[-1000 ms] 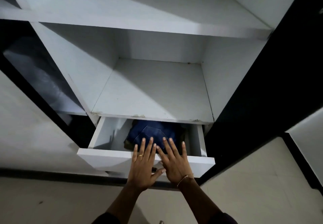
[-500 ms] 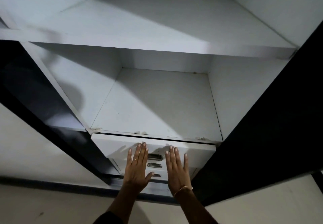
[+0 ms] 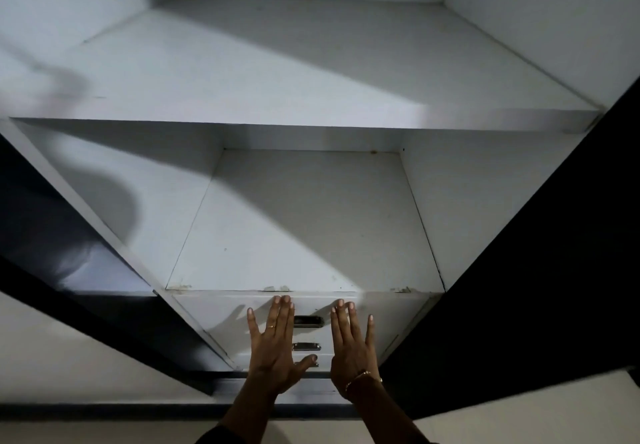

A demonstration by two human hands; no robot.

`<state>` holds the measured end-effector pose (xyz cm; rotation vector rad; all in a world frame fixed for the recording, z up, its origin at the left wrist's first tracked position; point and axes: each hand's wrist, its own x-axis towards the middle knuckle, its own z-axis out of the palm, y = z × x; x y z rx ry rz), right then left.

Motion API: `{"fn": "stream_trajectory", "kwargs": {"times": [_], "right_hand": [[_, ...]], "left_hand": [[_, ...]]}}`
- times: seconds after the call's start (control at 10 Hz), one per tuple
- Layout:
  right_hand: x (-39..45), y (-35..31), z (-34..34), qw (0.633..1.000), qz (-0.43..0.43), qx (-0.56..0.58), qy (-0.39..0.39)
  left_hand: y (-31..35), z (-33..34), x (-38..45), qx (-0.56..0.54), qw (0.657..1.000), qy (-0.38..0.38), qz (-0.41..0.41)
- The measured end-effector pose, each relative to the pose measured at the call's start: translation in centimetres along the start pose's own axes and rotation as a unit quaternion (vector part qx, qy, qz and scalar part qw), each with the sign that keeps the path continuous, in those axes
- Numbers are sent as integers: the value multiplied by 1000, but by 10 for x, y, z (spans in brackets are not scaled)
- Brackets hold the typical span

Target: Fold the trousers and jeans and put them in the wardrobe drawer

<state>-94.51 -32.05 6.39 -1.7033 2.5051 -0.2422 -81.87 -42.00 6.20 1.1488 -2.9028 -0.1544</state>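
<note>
Pushed fully home since a second ago, when blue jeans showed inside it: the top drawer (image 3: 221, 308), its white front now flush under the lower shelf (image 3: 301, 229). Jeans no longer visible, hidden behind the drawer front. Pressed flat against that front, fingers straight and slightly spread, gripping nothing: left hand (image 3: 277, 346), with a ring on one finger, and right hand (image 3: 351, 346), with a thin bracelet (image 3: 362, 376) at the wrist. Between the two hands, the top metal handle (image 3: 309, 321), partly covered by the left fingers; below it a second handle (image 3: 307, 346) on the next drawer down, and the edge of a third just beside the left thumb. Above, two bare white shelves, the upper shelf (image 3: 277, 73) crossed by a broad diagonal shadow, a softer rounded shadow on the left inner wall. Chipped paint along the front lip of the lower shelf. Flanking the opening, two dark wardrobe doors: left door (image 3: 41, 222) and right door (image 3: 540, 270), swung outward and closing off the view to either side. Pale floor at the bottom of the view, dark sleeves at the lower edge.
</note>
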Motion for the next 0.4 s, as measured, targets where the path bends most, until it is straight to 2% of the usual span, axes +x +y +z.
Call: {"fn": "stream_trajectory", "kwargs": {"times": [0.2,0.3,0.4], "right_hand": [[8,-5,-1,999,27,-24,35],[7,-6,-8,998,37,-26,50],[2,-4,-2,996,61,-48,46]], "left_hand": [[-13,-1,14,-17,999,-42,14],[-18,2,11,13,998,21,50],[-25,8,2,49,994,49,87]]}}
